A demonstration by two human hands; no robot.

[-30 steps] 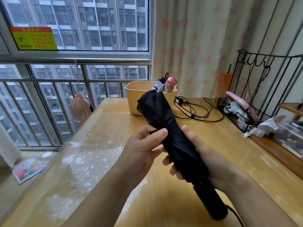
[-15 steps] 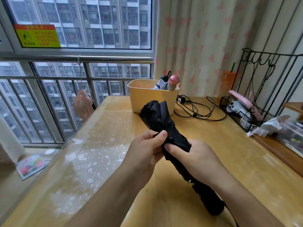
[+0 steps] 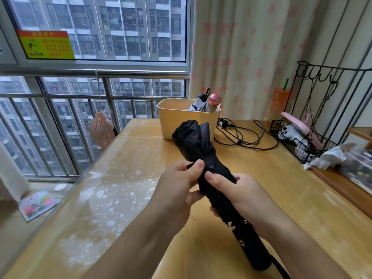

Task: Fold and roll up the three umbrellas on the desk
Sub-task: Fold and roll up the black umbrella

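Your right hand (image 3: 239, 190) grips the black umbrella (image 3: 203, 156) mid-canopy. Your left hand (image 3: 177, 186) pinches its strap (image 3: 209, 160) against the fabric.

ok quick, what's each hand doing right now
Left hand: pinches the folded cloth of the black umbrella, thumb on top.
Right hand: grips the same umbrella round its middle.

The yellow sticker (image 3: 47, 45) on the window glass (image 3: 124, 27) carries a round black pictogram and rows of red characters, too blurred to read; pale print on the orange carton (image 3: 278, 105) and a white mark on the umbrella (image 3: 201, 146) handle are equally illegible.
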